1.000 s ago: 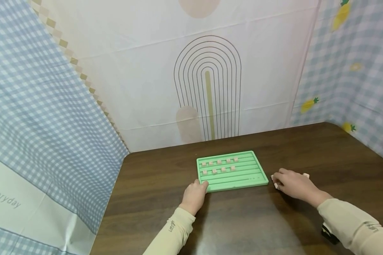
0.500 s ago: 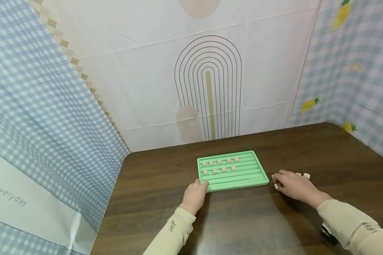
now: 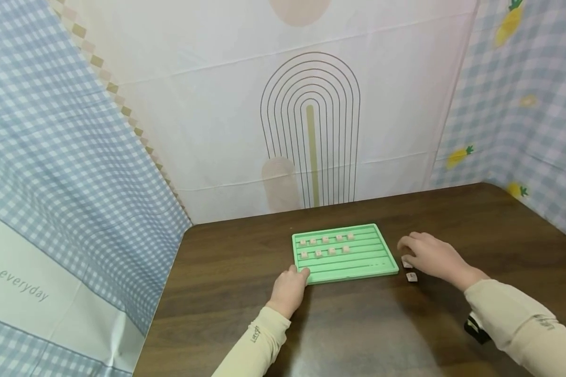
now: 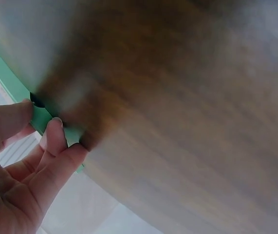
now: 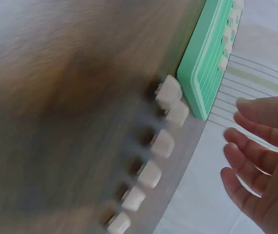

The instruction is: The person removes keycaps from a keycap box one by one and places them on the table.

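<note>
The light green tray [image 3: 344, 271] has grooved rows and bears two rows of small pale keycaps [image 3: 325, 239]. At its near left corner my left hand [image 3: 286, 290] pinches the rim, thumb on one side and fingers on the other in the left wrist view. To the right of the tray, my right hand [image 3: 431, 256] hovers over the table with loosely bent fingers and nothing between them. Several loose keycaps [image 5: 162, 144] stand in a line beside the tray in the right wrist view. One loose keycap [image 3: 412, 277] shows a dark mark; the hand hides others in the head view.
A dark wooden table [image 3: 226, 293] carries everything. Behind it hangs a white cloth [image 3: 226, 131] with line arches, with blue checked cloth [image 3: 113, 225] on the left. Under the right sleeve is a small black object [image 3: 476, 329].
My right hand has lifted off the loose keycaps and moved slightly away from me, baring keycaps near the tray. Those at its far side are now hidden. My left hand keeps its hold.
</note>
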`<state>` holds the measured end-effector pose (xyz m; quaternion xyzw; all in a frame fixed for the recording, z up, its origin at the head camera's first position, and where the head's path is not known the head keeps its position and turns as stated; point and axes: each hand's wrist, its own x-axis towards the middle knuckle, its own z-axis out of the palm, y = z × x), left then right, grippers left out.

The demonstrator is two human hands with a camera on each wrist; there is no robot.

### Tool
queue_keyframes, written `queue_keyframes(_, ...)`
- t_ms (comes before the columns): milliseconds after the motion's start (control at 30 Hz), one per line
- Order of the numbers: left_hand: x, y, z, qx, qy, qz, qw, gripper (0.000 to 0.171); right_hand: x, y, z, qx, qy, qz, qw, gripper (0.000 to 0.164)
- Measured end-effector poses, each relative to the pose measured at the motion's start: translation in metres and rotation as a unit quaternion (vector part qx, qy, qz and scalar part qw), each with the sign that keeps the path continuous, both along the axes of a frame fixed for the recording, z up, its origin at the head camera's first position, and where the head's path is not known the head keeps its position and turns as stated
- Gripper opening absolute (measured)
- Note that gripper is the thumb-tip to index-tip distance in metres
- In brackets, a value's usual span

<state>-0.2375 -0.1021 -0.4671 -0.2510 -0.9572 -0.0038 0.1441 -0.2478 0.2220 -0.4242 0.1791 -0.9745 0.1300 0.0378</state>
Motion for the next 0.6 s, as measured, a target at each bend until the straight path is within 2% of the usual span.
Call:
queue_keyframes(133,0.000,0.000,0.002,-0.009,-0.011,-0.003,0.9999,0.005,-0.017,-0.020,-0.003,-0.011,0.003,0.010,1.000,0.021)
queue_keyframes(300,0.000,0.000,0.004,-0.018,-0.022,-0.005,0.9996,0.005,-0.039,-0.055,-0.014,-0.030,-0.013,0.026,0.999,0.021)
queue_keyframes(433,-0.001,0.000,0.003,-0.019,-0.016,-0.004,0.9997,0.006,-0.049,-0.080,-0.024,-0.030,-0.022,0.034,0.999,0.022)
queue_keyframes(600,-0.003,-0.001,0.001,-0.020,-0.005,-0.004,0.9998,0.006,-0.055,-0.102,-0.034,-0.030,-0.022,0.023,0.999,0.026)
